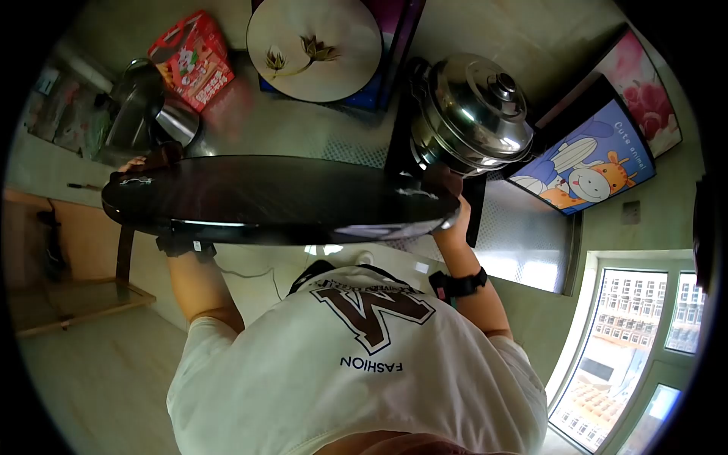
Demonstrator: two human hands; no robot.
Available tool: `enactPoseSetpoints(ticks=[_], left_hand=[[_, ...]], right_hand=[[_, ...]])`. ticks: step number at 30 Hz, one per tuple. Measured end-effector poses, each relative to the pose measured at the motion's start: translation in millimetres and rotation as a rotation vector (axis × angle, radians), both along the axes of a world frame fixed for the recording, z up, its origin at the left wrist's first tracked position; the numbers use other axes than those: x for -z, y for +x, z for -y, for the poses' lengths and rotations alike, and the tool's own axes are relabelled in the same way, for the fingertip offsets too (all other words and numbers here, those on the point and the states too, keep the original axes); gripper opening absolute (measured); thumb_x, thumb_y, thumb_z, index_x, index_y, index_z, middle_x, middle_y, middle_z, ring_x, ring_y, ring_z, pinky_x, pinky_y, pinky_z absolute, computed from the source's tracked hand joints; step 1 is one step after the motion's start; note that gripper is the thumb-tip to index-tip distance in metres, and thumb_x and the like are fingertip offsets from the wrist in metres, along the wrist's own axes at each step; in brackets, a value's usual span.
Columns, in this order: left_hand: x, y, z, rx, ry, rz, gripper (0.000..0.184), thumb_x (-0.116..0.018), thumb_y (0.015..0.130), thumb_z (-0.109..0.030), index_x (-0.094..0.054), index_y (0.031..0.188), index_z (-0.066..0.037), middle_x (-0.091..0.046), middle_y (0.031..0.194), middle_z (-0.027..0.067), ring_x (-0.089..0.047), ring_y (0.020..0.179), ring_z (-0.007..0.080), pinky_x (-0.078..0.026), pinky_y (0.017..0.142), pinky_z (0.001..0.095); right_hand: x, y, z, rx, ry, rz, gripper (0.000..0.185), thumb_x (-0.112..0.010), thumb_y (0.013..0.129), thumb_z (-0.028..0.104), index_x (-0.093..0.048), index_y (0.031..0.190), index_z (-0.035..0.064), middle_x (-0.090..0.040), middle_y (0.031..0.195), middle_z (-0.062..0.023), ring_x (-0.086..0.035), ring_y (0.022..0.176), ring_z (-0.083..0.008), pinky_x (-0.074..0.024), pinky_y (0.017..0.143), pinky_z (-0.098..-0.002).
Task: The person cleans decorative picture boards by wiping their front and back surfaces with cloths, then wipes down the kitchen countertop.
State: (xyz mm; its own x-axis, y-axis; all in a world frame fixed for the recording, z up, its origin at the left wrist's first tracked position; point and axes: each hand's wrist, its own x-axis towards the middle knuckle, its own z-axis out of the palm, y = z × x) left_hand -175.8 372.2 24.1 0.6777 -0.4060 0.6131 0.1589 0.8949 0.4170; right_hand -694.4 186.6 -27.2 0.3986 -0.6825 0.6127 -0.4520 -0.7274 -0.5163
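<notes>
A large, shiny black oval pan (280, 193) with dark handles at both ends is held level in front of my body, above the front of the counter. My left hand (135, 164) is closed on its left end, mostly hidden behind it, with only some fingertips showing. At the opposite end, my right hand (455, 216) grips the edge beside the handle; the pan partly covers these fingers. Both wrists wear black bands. Just beyond the right end stands a lidded steel steamer pot (474, 114) on a dark stove.
A steel counter (303, 129) runs behind the pan, with a red printed package (193, 64) and a steel vessel (178, 121) near the sink (136, 102). A round flower-patterned panel (315, 45) and a cartoon board (591, 155) lean at the back. A window (622, 341) is at right.
</notes>
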Motion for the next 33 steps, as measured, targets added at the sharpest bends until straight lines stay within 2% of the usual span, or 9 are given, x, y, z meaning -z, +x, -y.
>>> enactPoseSetpoints(ticks=[3,6,9,15,21,25,27,28,33], left_hand=[[14,59,34,0.120,-0.026,-0.093,0.037,-0.043,0.104,-0.034,-0.053,0.125,-0.006,-0.059,0.116,0.0106,-0.057,0.113,0.0221,-0.040,0.109,0.0388],[33,169,84,0.285,-0.063,-0.349,0.035,-0.047,0.096,-0.043,-0.061,0.091,-0.011,-0.060,0.083,0.0046,-0.062,0.083,0.0221,-0.051,0.086,0.0405],[-49,89,146,-0.367,0.214,-0.416,0.050,-0.049,0.096,-0.053,-0.069,0.106,-0.009,-0.070,0.105,0.0078,-0.066,0.098,0.0266,-0.052,0.094,0.0422],[-66,94,215,-0.233,0.432,-0.386,0.063,-0.035,0.105,-0.057,-0.056,0.137,-0.006,-0.059,0.139,0.0119,-0.052,0.130,0.0303,-0.039,0.113,0.0449],[-48,145,270,-0.287,0.495,-0.339,0.064,-0.030,0.108,-0.055,-0.052,0.140,-0.004,-0.057,0.138,0.0142,-0.051,0.130,0.0282,-0.040,0.112,0.0437],[-34,174,294,-0.197,0.757,-0.172,0.064,-0.031,0.108,-0.050,-0.052,0.133,0.005,-0.061,0.127,0.0153,-0.059,0.111,0.0266,-0.048,0.095,0.0405],[-11,204,317,-0.531,0.766,0.186,0.063,-0.032,0.107,-0.050,-0.055,0.124,0.006,-0.066,0.113,0.0118,-0.061,0.098,0.0245,-0.051,0.088,0.0384],[-32,189,308,-0.387,0.842,0.189,0.044,-0.048,0.106,-0.043,-0.055,0.120,-0.002,-0.063,0.104,0.0044,-0.060,0.092,0.0175,-0.049,0.083,0.0333],[-41,179,326,-0.316,0.711,0.260,0.030,-0.071,0.094,-0.019,-0.058,0.114,-0.001,-0.064,0.101,0.0035,-0.060,0.088,0.0155,-0.050,0.080,0.0322]], right_hand=[[12,34,32,0.157,-0.030,-0.015,0.043,-0.067,0.089,0.004,-0.051,0.129,0.0087,-0.069,0.116,-0.0166,-0.070,0.094,-0.0389,-0.0573,0.075,-0.0406],[-19,80,45,0.203,0.035,0.097,0.044,-0.065,0.087,0.004,-0.052,0.128,0.0134,-0.068,0.115,-0.0155,-0.068,0.093,-0.0410,-0.0558,0.076,-0.0438],[-18,112,62,0.250,0.221,0.098,0.032,-0.065,0.088,0.006,-0.057,0.119,0.0121,-0.068,0.104,-0.0182,-0.066,0.092,-0.0442,-0.0547,0.076,-0.0466],[-5,171,104,0.394,0.159,0.156,0.026,-0.064,0.089,0.009,-0.057,0.114,0.0099,-0.067,0.099,-0.0191,-0.065,0.088,-0.0446,-0.0529,0.075,-0.0504],[-13,212,132,0.526,0.182,0.200,0.016,-0.064,0.091,0.011,-0.061,0.105,0.0048,-0.067,0.095,-0.0222,-0.065,0.091,-0.0449,-0.0518,0.078,-0.0500],[-7,225,159,0.619,0.202,0.122,0.019,-0.065,0.091,0.014,-0.060,0.105,0.0027,-0.067,0.099,-0.0242,-0.064,0.093,-0.0453,-0.0520,0.081,-0.0511],[-8,232,163,0.656,0.207,0.117,0.018,-0.065,0.091,0.015,-0.060,0.099,-0.0006,-0.067,0.098,-0.0265,-0.064,0.093,-0.0463,-0.0516,0.080,-0.0510],[-13,235,161,0.663,0.262,0.141,0.019,-0.065,0.092,0.016,-0.059,0.097,-0.0011,-0.067,0.096,-0.0272,-0.063,0.093,-0.0473,-0.0511,0.080,-0.0514],[4,236,135,0.715,0.390,0.188,0.024,-0.066,0.093,0.020,-0.057,0.094,-0.0018,-0.066,0.089,-0.0290,-0.062,0.091,-0.0498,-0.0494,0.078,-0.0530]])
